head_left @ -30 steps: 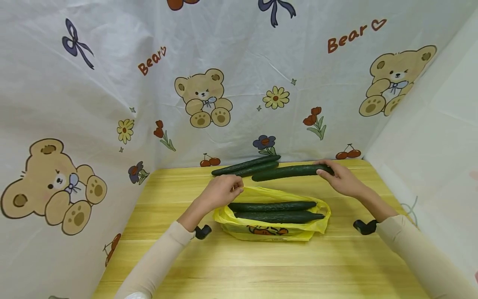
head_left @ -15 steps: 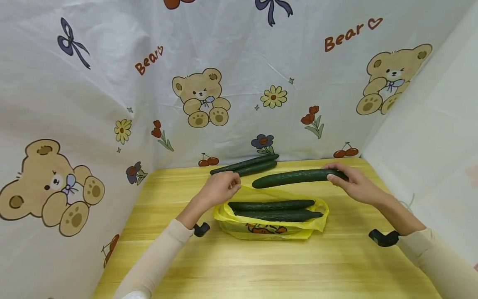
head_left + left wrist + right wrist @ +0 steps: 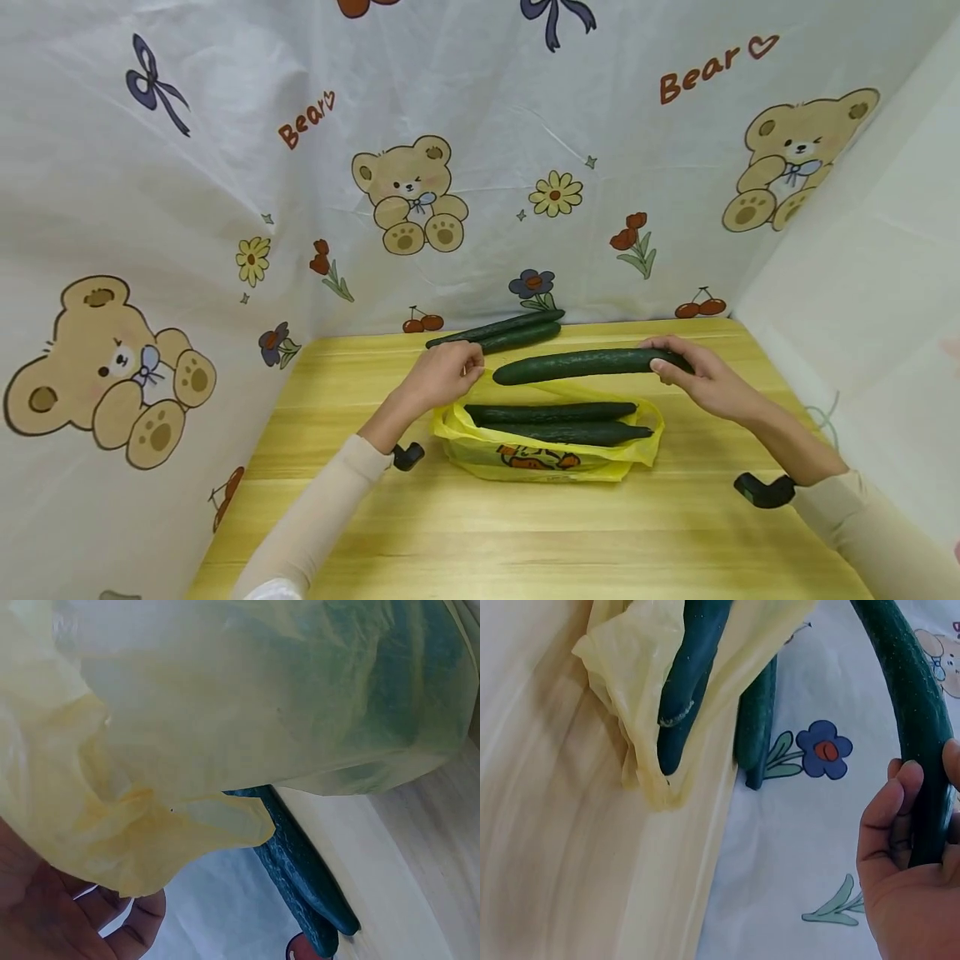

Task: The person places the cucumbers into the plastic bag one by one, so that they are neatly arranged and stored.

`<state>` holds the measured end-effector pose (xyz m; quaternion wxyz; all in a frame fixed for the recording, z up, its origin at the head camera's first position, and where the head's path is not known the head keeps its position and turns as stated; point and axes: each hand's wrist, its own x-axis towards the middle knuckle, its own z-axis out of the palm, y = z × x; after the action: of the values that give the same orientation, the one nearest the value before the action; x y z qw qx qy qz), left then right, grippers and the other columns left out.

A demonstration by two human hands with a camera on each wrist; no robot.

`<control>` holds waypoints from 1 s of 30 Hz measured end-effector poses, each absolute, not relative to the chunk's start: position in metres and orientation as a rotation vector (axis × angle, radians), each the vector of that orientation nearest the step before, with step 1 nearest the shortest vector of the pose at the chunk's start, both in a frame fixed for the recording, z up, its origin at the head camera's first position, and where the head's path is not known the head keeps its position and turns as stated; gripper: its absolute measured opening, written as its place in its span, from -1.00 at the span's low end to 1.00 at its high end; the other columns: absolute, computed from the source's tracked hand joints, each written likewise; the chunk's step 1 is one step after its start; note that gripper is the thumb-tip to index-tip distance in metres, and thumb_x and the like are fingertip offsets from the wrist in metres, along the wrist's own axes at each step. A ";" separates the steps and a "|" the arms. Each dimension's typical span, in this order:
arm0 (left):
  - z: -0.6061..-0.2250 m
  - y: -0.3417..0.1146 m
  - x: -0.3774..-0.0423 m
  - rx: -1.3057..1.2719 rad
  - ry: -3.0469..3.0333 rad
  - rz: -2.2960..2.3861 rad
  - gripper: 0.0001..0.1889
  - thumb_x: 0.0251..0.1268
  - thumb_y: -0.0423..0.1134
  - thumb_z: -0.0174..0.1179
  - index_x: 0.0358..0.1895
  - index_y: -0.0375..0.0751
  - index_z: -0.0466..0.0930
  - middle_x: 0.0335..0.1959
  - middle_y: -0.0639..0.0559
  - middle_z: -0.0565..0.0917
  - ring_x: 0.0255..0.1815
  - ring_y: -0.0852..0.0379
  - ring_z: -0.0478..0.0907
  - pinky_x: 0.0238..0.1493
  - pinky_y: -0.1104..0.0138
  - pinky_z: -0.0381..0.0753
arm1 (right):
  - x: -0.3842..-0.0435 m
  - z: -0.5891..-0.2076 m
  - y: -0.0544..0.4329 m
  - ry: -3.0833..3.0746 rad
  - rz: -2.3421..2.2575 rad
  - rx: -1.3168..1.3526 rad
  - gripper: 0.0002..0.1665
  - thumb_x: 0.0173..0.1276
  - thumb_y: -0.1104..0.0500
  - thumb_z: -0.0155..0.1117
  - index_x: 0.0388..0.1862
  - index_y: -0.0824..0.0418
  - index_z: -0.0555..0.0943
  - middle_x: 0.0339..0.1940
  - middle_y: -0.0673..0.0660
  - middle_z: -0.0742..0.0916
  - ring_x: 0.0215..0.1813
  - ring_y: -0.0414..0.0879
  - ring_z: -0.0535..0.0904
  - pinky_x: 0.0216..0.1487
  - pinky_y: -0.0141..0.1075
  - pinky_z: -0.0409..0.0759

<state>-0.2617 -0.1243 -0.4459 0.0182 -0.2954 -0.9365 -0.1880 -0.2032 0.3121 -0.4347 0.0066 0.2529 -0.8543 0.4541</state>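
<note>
My right hand [image 3: 701, 379] grips the right end of a long dark green cucumber [image 3: 585, 364], held level above the far side of a yellow plastic bag [image 3: 540, 473]. In the right wrist view the fingers [image 3: 885, 817] curl round that cucumber. My left hand [image 3: 442, 375] pinches the bag's far rim at its left and lifts it; the left wrist view has the thin plastic [image 3: 187, 735] stretched up from the fingers. Inside the open bag lie two cucumbers [image 3: 555, 413], side by side. The bag's bottom is hidden.
Two more cucumbers [image 3: 517, 336] lie together at the back of the wooden table [image 3: 525, 542], near the printed cloth wall [image 3: 495, 108]. A white wall [image 3: 885, 275] stands at the right. A black wrist camera [image 3: 763, 490] juts below the right wrist.
The right hand has drawn the cucumber nearer, from close to the back cucumbers to over the bag's far edge. The left hand keeps its hold on the rim with little movement.
</note>
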 end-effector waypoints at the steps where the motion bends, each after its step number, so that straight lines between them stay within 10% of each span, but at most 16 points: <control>1: -0.446 -0.124 -0.262 -0.916 -2.910 -0.576 -0.91 0.61 -0.15 0.28 -0.14 -0.01 0.71 -0.24 0.17 0.71 -0.34 0.25 0.57 -0.24 0.27 0.61 | -0.203 -0.435 0.310 -2.677 1.425 0.800 -0.61 0.75 0.27 0.05 0.44 0.31 0.50 -0.02 0.17 0.65 -0.15 -0.14 0.54 -0.19 -0.35 0.54; 10: -0.440 -0.123 -0.262 -0.916 -2.907 -0.559 -0.91 0.60 -0.14 0.29 -0.18 0.06 0.66 -0.24 0.17 0.69 -0.32 0.25 0.56 -0.26 0.28 0.60 | -0.206 -0.457 0.274 -2.764 1.442 0.901 -0.62 0.78 0.20 0.02 0.42 0.29 0.51 0.29 0.29 0.67 0.13 -0.23 0.68 0.05 -0.35 0.71; 16: -0.439 -0.124 -0.260 -0.929 -2.894 -0.559 -0.90 0.59 -0.16 0.30 -0.21 0.06 0.65 -0.27 0.17 0.67 -0.34 0.24 0.55 -0.27 0.28 0.59 | -0.208 -0.470 0.245 -2.855 1.486 0.927 -0.59 0.79 0.15 0.02 0.44 0.33 0.47 0.30 0.36 0.65 0.10 0.20 0.73 0.04 -0.20 0.77; 30: -0.436 -0.123 -0.256 -0.938 -2.884 -0.564 -0.91 0.60 -0.16 0.29 -0.19 0.04 0.66 -0.27 0.16 0.66 -0.33 0.22 0.54 -0.26 0.27 0.56 | -0.214 -0.471 0.234 -2.879 1.121 0.960 -0.76 0.67 0.25 0.21 0.20 0.26 0.65 0.15 0.20 0.74 0.18 0.13 0.65 0.20 0.17 0.63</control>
<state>-0.2560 -0.1231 -0.4361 0.0286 -0.3039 -0.9346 -0.1829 -0.2144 0.2338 -0.4714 -0.0469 0.2964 -0.8889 0.3462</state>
